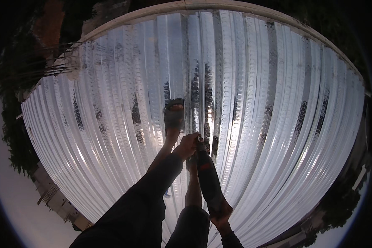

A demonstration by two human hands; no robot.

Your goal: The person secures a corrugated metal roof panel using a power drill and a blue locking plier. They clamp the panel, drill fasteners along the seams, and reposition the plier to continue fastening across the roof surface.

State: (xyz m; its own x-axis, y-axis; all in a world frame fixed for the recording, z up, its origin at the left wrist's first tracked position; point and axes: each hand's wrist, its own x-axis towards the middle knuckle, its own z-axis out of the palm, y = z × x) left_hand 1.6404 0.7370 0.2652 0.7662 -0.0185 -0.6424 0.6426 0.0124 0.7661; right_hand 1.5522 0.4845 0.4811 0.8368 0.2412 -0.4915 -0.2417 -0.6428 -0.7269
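A long, dark power tool (pixel 208 175) with a small red patch on its body points away from me over ribbed, shiny metal sheeting (pixel 252 95). My right hand (pixel 221 211) is closed round its rear end. At its front end, my left hand (pixel 187 145) has its fingers curled together against the tip; what they pinch there is too dark to make out. My left foot, in a dark sandal (pixel 174 113), stands on the sheeting just beyond my left hand. The other foot is largely hidden behind the tool and my left hand.
The ribbed sheeting curves out to both sides, bordered at the far end by a pale concrete edge (pixel 186 5). Thin dark rods (pixel 49 68) stick out at the far left corner. Trees (pixel 18 144) and buildings (pixel 60 202) stand beyond the left edge.
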